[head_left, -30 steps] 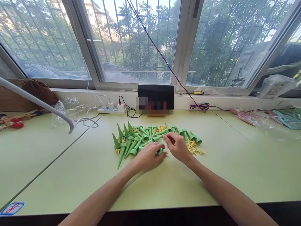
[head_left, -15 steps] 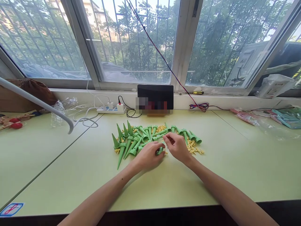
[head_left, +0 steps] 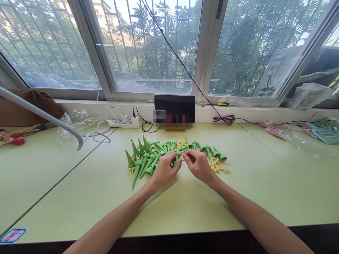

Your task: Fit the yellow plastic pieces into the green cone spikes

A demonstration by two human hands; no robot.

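My left hand (head_left: 166, 167) is closed around a green plastic plant-watering spike (head_left: 177, 159), which is mostly hidden by the fingers. My right hand (head_left: 198, 165) pinches a small yellow plastic piece (head_left: 182, 158) close to the left fingertips. Whether that piece touches the spike cannot be made out. Left of and behind the hands lie several more green spikes (head_left: 137, 173), some standing on their caps, others on their sides. Loose yellow pieces (head_left: 218, 165) are heaped to the right of my right hand, and more show among the spikes at the back.
The pale green table (head_left: 212, 211) runs to the window sill. A dark tablet (head_left: 174, 107) on a stand, a power strip (head_left: 125, 123) and a cable bundle (head_left: 224, 120) are at the back. A white curved bar (head_left: 53, 121) reaches in from the left. Plastic packets (head_left: 321, 132) lie far right.
My left hand has risen from the tabletop and turned, bringing the green spike up to the right fingertips. My right hand has hardly moved.
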